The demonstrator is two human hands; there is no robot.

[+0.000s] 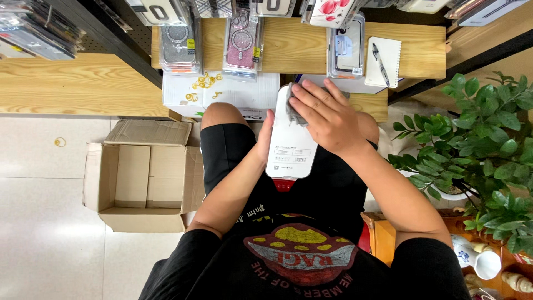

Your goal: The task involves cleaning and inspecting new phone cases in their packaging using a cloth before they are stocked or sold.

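Both hands clamped: left hand (265, 139) on white package (291, 141), right hand (327, 118) apparently on grey cloth (293, 111), above pale tiled floor (44, 183).

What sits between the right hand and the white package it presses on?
A grey cloth, pinned under the right hand against the white package, as the head view shows.

Package (291, 139): white, red tab at the near end. Cloth (295, 111): grey. Shorts (227, 150): black. Shirt (300, 255): black, red, yellow and grey print. Carton (139, 186): plain brown. Shelf (78, 83): pale wood grain. Notepad (384, 61): white, with dark pen (380, 62). Phone cases: one pink glitter (241, 39), one silver glitter (177, 41). Plant (477, 144): green. Floor (44, 222): off-white tile.
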